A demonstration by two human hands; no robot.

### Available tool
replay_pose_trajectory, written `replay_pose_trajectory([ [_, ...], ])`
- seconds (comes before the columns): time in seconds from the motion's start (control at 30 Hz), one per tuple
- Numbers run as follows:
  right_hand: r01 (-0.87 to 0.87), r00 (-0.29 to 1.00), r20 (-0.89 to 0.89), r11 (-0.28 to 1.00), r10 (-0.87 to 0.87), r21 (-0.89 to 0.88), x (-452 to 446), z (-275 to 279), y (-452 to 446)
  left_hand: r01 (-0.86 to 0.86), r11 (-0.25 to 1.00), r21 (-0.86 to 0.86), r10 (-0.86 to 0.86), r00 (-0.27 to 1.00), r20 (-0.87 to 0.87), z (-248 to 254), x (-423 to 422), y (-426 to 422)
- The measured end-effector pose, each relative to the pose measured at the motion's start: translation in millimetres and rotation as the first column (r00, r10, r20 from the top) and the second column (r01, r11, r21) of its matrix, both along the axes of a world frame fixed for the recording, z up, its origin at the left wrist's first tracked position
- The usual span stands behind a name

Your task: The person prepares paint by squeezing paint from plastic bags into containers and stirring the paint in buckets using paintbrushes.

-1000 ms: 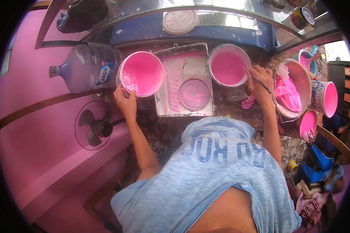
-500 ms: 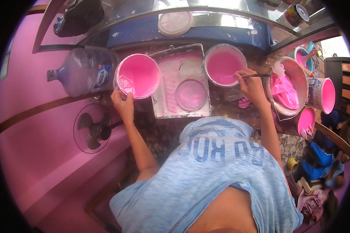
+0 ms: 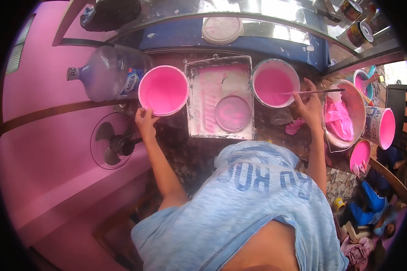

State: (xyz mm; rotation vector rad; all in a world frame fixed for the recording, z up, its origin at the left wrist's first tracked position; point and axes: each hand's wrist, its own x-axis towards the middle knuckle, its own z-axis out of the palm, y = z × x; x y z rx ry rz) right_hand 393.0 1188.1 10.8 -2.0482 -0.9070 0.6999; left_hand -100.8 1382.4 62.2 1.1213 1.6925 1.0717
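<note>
Pink paint (image 3: 166, 90) lies in the left bucket (image 3: 163, 67) and right bucket (image 3: 276, 60), a seemingly pink-tipped brush (image 3: 323, 91) crossing the latter's rim.

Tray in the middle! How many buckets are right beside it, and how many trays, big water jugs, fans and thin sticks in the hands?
Buckets: 2, the left bucket and the right bucket
Tray: 1
Water jug: 1
Fan: 1
Thin stick: 1
Total: 6

Dark worktop (image 3: 270, 129), crowded with painting gear.
Side by side: left pail (image 3: 163, 90), flat tray (image 3: 199, 132) in the middle, right pail (image 3: 276, 83), wide bucket (image 3: 358, 97) towards the right end; crumpled pink piece (image 3: 295, 127) towards the near edge.
</note>
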Motion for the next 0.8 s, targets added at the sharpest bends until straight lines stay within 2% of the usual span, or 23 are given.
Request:
replay_pose_trajectory([
  [0.07, -0.014, 0.987, -0.159, 1.000, 0.015, 0.010, 5.7, -3.2, -3.1, -0.021, 0.999, -0.038, 0.023, 0.998, 0.058, -8.0, -25.9, 6.2],
  [0.17, -0.049, 0.963, -0.258, 0.994, 0.073, 0.096, 19.9, -41.4, -8.7, 0.010, 0.999, -0.041, -0.006, 0.995, 0.099, -2.6, -43.9, 2.7],
  [0.27, -0.145, 0.917, -0.386, 0.985, 0.097, -0.097, 34.4, -34.5, -3.2, 0.037, 0.999, -0.020, -0.033, 0.988, 0.151, 6.1, -61.1, -2.8],
  [0.4, -0.078, 0.695, -0.718, 0.987, -0.048, -0.142, 32.5, -28.9, 1.3, 0.063, 0.998, 0.009, -0.063, 0.964, 0.260, 28.5, -85.0, -22.5],
  [0.5, -0.035, 0.671, -0.741, 0.997, -0.028, -0.069, 16.9, -25.3, -0.4, 0.035, 0.999, 0.010, -0.036, 0.965, 0.261, 40.1, -102.1, -43.1],
  [0.6, -0.085, 0.710, -0.701, 0.996, 0.066, 0.009, 5.0, -12.1, -0.7, -0.051, 0.999, 0.007, 0.047, 0.969, 0.241, 50.5, -116.3, -74.7],
  [0.7, -0.187, 0.841, -0.512, 0.982, 0.174, 0.027, 1.6, 39.8, 5.6, -0.103, 0.995, 0.007, 0.099, 0.970, 0.220, 49.4, -127.3, -107.3],
  [0.8, -0.201, 0.778, -0.568, 0.964, 0.266, 0.176, -12.1, 70.4, 26.6, -0.108, 0.994, -0.024, 0.110, 0.975, 0.192, 52.6, -131.1, -142.9],
])
